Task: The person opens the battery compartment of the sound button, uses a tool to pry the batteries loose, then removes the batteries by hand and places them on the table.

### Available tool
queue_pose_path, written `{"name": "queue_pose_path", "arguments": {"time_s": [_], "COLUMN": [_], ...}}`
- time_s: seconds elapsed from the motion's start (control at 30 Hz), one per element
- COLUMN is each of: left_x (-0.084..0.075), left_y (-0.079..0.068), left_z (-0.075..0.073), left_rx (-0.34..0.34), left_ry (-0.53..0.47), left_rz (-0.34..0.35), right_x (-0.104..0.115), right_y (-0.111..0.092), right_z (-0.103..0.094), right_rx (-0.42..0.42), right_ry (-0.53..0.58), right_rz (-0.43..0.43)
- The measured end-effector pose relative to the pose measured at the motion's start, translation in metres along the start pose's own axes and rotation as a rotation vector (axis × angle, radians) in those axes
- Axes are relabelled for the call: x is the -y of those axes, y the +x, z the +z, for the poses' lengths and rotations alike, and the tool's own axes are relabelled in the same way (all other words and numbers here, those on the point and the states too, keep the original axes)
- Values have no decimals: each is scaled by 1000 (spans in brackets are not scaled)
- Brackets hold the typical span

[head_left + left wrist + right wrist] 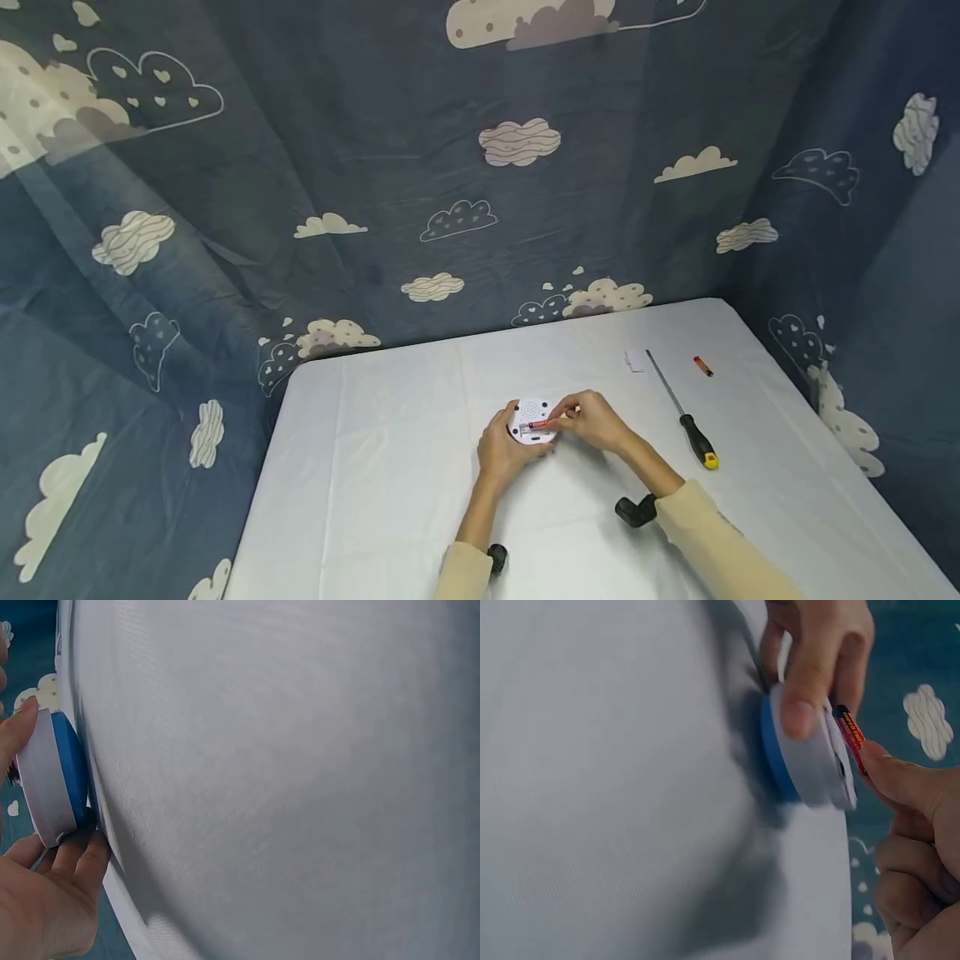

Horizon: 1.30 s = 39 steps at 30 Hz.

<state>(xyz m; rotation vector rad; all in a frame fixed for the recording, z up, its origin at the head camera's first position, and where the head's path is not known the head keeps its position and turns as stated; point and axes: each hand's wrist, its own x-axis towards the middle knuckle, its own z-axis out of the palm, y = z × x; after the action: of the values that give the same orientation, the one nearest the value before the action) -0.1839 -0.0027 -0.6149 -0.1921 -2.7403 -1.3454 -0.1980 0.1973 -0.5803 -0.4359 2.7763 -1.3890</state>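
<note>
My left hand [504, 450] grips a round white device [531, 408] by its rim, thumb on one side and fingers on the other. Its back, dotted with small holes and dark spots, faces up; a blue underside [70, 769] shows in the left wrist view. Between thumb and fingers, my right hand [594, 422] pinches a red-and-black battery [850, 735]. The battery lies over the slot in the device's back, one end under the fingertips. In the right wrist view, the battery is slightly tilted against the device's back face.
To the right on the white table [390, 467] lies a screwdriver [696, 437] with a black and yellow handle. Beyond it is another small battery [703, 366], and a small white piece [635, 360] lies near the screwdriver's tip. Dark cloud-print curtain [360, 150] surrounds the table.
</note>
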Motion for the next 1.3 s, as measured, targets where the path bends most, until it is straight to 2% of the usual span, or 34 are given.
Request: {"name": "queue_pose_path", "arguments": {"time_s": [0.1, 0.33, 0.53, 0.63, 0.73, 0.83, 0.97, 1.3], "left_x": [0, 1, 3, 5, 6, 7, 5, 0], "left_y": [-2, -10, -7, -8, -10, -10, -8, -1], "left_z": [1, 6, 4, 2, 1, 2, 5, 2], "left_rx": [-18, 20, -13, -10, 0, 12, 17, 11], "left_ry": [-9, -44, -45, -39, -34, -46, -64, -43], "left_rz": [-16, -65, -53, -58, -84, -91, -82, -66], "right_x": [-8, -47, -80, -101, -121, -134, -141, -136], "right_y": [1, -12, -10, -15, -24, -30, -33, -27], "right_z": [-17, -77, -120, -130, -132, -131, -131, -133], "right_rx": [-64, -284, -498, -587, -606, -597, -601, -617], "right_ry": [1, 7, 40, 26, -7, -71, -164, -231], "right_rz": [93, 370, 587, 683, 769, 815, 816, 761]}}
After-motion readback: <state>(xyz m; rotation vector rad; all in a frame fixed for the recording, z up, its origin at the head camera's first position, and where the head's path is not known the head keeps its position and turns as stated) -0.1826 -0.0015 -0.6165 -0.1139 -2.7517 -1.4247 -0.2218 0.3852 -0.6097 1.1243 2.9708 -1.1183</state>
